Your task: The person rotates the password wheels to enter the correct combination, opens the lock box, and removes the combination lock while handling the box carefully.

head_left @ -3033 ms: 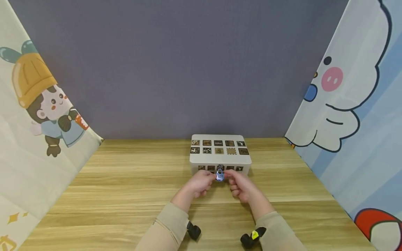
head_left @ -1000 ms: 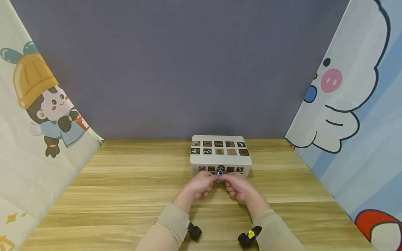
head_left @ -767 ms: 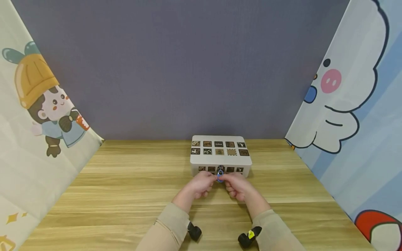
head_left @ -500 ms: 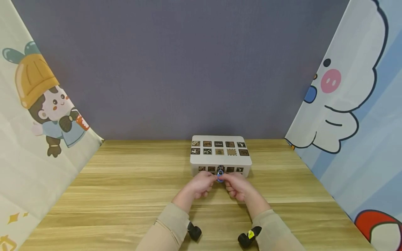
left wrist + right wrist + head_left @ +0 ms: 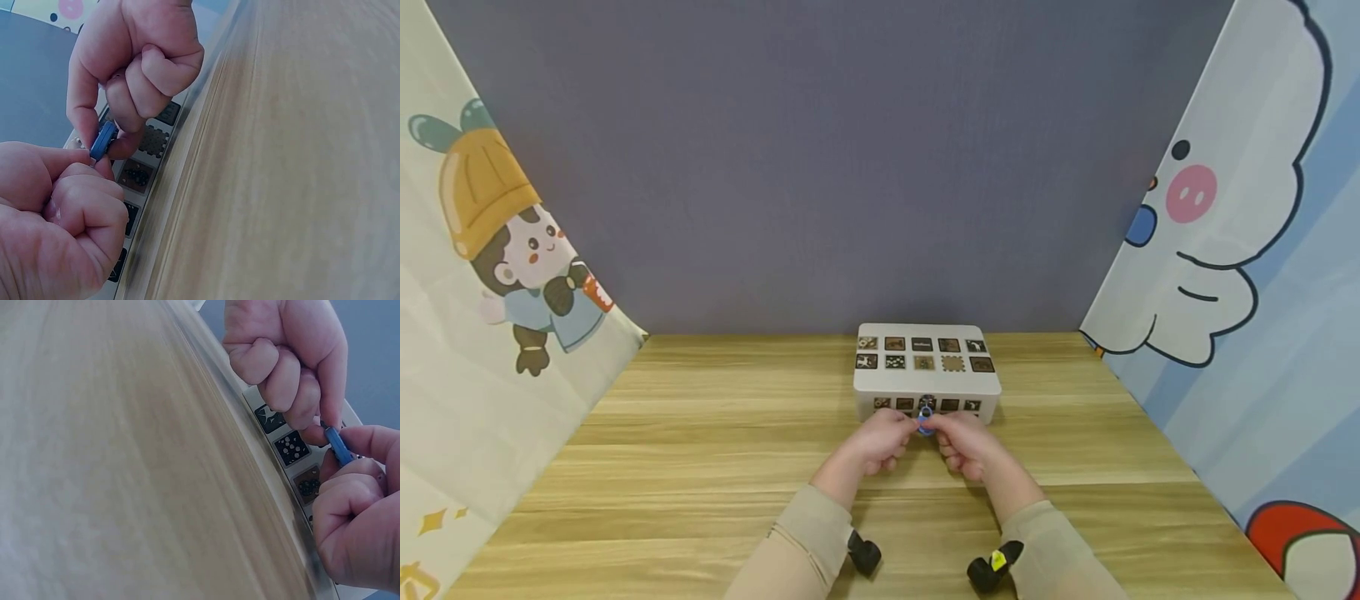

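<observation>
A small blue padlock with a silver shackle hangs at the metal clasp on the front of a white box with small dark square pictures. My left hand pinches the padlock's left side between thumb and index finger, the other fingers curled in. From the right, my right hand pinches it too, its thumb lying over the front face. In the left wrist view the padlock shows edge-on between both sets of fingertips. Much of its face is hidden by the fingers.
The box stands on a wood-grain table near a grey back panel. Printed cloth with cartoon figures hangs at the left and right. Black camera mounts sit at both wrists.
Since three seconds ago my right hand has shifted slightly left, and its thumb now covers part of the padlock's face. Over the last second both hands have stayed nearly still.
</observation>
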